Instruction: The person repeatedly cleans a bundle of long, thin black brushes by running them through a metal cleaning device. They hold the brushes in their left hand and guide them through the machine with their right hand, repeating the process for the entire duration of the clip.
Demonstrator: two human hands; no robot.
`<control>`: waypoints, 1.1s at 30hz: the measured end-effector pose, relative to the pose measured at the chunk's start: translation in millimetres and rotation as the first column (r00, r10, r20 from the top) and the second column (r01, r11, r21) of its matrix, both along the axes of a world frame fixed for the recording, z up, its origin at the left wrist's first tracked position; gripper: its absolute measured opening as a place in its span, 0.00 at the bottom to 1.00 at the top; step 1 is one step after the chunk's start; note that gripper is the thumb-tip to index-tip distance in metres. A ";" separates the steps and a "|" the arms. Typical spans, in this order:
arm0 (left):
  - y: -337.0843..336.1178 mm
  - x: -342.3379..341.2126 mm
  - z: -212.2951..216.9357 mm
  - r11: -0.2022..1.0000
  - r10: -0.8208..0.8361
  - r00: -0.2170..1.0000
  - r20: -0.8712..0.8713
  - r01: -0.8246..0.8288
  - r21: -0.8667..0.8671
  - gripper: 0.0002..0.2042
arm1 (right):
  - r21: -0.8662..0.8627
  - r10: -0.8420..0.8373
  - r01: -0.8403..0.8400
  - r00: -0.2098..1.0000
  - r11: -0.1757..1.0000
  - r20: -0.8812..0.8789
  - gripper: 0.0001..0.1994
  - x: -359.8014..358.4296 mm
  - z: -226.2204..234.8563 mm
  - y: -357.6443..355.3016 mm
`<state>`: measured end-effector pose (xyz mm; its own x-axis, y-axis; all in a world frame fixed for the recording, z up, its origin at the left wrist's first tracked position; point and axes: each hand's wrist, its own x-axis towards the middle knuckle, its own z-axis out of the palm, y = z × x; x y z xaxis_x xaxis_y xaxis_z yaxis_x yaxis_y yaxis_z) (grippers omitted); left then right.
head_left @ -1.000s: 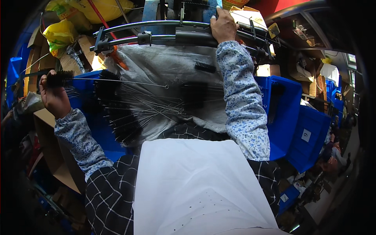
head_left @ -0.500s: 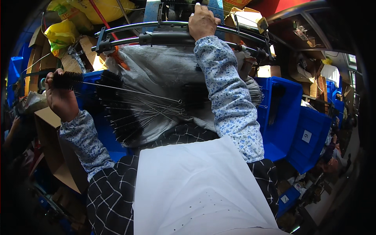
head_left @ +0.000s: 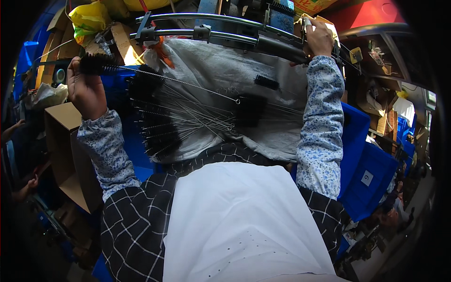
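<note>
Raised higher, left hand (head_left: 86,89) fingers pinch a wire brush (head_left: 155,77); right hand (head_left: 319,37) grips the machine bar (head_left: 277,46).

The brush (head_left: 96,65) in the left hand (head_left: 85,89) has matt black bristles on a thin twisted-wire stem of dull grey metal, like the pile of brushes (head_left: 188,117) lying on a woven grey sack (head_left: 225,75) of coarse, faintly shiny cloth. The right hand (head_left: 319,38) closes on a machine arm (head_left: 282,47) with a matt black plastic-looking sleeve, joined to smooth, glossy metal rails (head_left: 197,21). Around them stand smooth blue plastic crates (head_left: 371,178), a rough brown cardboard box (head_left: 61,136) and a glossy yellow plastic bag (head_left: 89,19).
</note>
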<state>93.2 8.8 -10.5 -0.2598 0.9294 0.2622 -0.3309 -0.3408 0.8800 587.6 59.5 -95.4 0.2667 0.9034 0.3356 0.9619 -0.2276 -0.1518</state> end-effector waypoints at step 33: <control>-1.9 -12.0 -92.6 0.889 -0.400 0.364 -0.841 -0.068 -0.452 0.09 | 0.063 0.075 -0.078 0.996 0.995 0.050 0.12 -51.1 1.7 -9.5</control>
<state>81.2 6.9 -103.1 0.0859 0.9886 -0.1238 0.7199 0.0243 0.6937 536.5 50.0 -93.7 0.1801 0.8966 0.4045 0.9825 -0.1441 -0.1179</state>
